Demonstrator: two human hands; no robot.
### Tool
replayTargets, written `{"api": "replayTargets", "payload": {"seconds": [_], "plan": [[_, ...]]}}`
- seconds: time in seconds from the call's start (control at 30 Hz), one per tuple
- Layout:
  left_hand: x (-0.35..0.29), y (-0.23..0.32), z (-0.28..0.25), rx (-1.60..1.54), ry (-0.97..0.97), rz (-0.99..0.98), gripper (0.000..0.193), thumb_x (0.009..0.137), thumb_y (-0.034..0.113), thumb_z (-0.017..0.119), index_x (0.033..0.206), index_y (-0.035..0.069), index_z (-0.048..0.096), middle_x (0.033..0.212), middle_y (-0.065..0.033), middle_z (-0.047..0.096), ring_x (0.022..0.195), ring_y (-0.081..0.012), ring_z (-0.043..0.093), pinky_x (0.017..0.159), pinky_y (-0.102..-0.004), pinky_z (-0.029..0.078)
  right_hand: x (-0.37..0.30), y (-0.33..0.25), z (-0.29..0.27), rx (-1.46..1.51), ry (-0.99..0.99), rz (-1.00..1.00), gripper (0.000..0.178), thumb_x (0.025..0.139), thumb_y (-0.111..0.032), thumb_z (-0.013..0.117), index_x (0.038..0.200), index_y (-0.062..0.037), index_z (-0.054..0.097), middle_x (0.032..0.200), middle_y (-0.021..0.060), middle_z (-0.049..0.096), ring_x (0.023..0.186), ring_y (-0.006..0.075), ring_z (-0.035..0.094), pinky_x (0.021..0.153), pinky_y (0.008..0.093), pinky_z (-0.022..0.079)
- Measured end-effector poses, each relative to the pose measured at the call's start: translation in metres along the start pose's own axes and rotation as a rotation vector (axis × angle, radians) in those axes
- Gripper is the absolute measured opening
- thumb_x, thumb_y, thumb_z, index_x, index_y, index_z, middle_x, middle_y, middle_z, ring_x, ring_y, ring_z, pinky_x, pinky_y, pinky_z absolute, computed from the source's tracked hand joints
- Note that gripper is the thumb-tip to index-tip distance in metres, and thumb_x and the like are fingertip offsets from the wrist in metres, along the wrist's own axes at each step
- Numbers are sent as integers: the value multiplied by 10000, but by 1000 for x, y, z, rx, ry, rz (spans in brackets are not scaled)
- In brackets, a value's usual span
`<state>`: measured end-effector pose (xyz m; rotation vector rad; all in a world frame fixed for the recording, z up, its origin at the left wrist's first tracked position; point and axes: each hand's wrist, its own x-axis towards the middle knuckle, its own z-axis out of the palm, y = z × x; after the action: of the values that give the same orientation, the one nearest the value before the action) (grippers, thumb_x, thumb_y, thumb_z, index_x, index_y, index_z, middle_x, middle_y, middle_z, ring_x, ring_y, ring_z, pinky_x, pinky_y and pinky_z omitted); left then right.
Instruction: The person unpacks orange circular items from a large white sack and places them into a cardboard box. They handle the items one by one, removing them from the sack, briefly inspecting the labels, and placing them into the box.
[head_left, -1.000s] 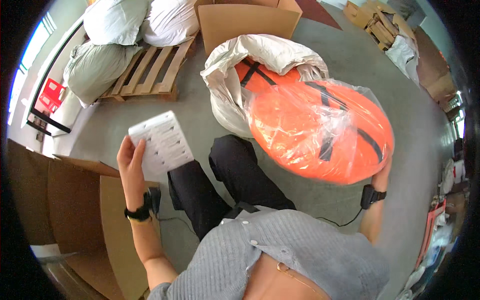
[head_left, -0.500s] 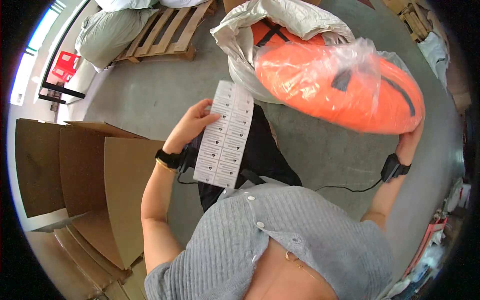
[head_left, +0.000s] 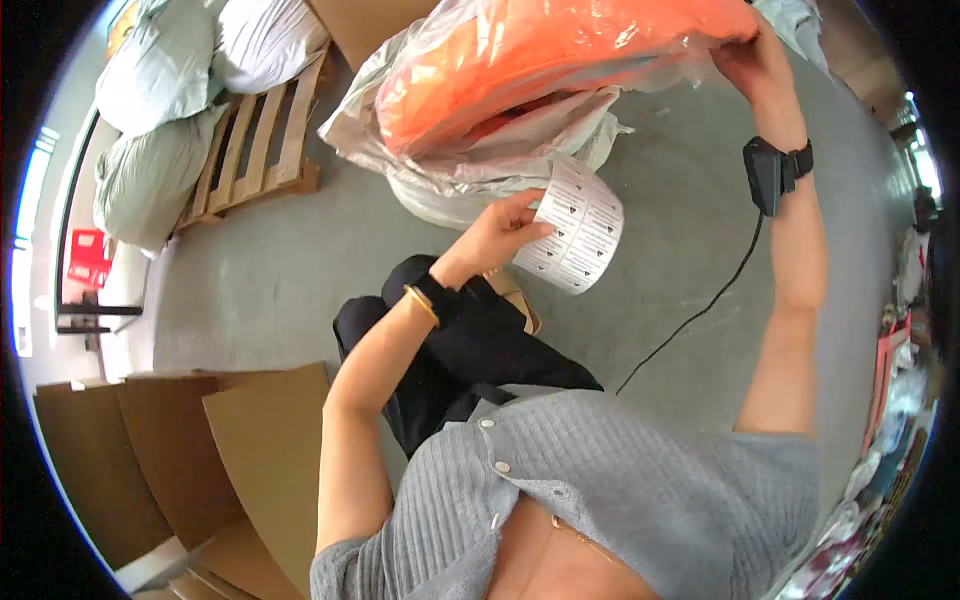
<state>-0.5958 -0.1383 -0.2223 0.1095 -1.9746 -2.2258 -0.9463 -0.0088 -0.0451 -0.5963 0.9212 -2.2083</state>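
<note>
My left hand pinches the edge of a curved white sheet of printed labels between thumb and fingers. The labels run in two columns. Up at the right, my right hand grips the end of a bulky orange item in a clear plastic bag; some of its fingers are hidden behind the plastic. What the orange item is, I cannot make out. Its left end rests over the mouth of a large whitish woven sack, which has more orange showing inside.
An open cardboard box stands at the lower left. Behind it are a wooden pallet, stuffed sacks and a red plastic stool. A black cable runs from my right wrist. Assorted goods line the right side.
My right hand has moved up and away with the bagged orange item, tipping it over the sack. My left hand and the label sheet have shifted right, and the sheet now curls. The view has shifted.
</note>
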Motion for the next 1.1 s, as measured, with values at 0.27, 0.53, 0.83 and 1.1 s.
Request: {"api": "replayTargets", "payload": {"seconds": [0.27, 0.53, 0.83, 1.1], "plan": [[32, -90, -68, -29, 504, -237, 315, 835, 67, 579, 1128, 25, 470, 925, -80, 613, 802, -165, 609, 652, -308, 519, -19, 12, 58, -180, -150, -64, 245, 852, -268, 534, 966, -65, 609, 987, 52, 624, 955, 188, 575, 851, 346, 465], [50, -106, -56, -170, 611, -279, 174, 810, 59, 586, 953, -19, 528, 829, -88, 611, 693, -140, 591, 526, -282, 465, -19, 22, 59, -317, -402, -292, 356, 883, -341, 491, 1024, -27, 578, 1039, 98, 602, 984, 215, 563, 864, 363, 457], [39, -64, -72, -9, 639, -221, 381, 852, 142, 558, 1156, -10, 386, 963, -149, 568, 767, -186, 602, 624, -304, 503, -19, 17, 45, -241, -69, -64, 437, 844, -418, 528, 1056, -38, 560, 1030, 82, 592, 972, 196, 561, 842, 373, 471], [-27, 33, -129, -1274, 347, -194, 624, 870, 471, 480, 1313, 53, 346, 1240, -178, 487, 1178, -315, 441, 1004, -450, 340, -35, 12, -26, -176, -143, 207, 389, 841, -260, 569, 1158, -41, 512, 1128, 57, 565, 1040, 184, 534, 894, 338, 435]]}}
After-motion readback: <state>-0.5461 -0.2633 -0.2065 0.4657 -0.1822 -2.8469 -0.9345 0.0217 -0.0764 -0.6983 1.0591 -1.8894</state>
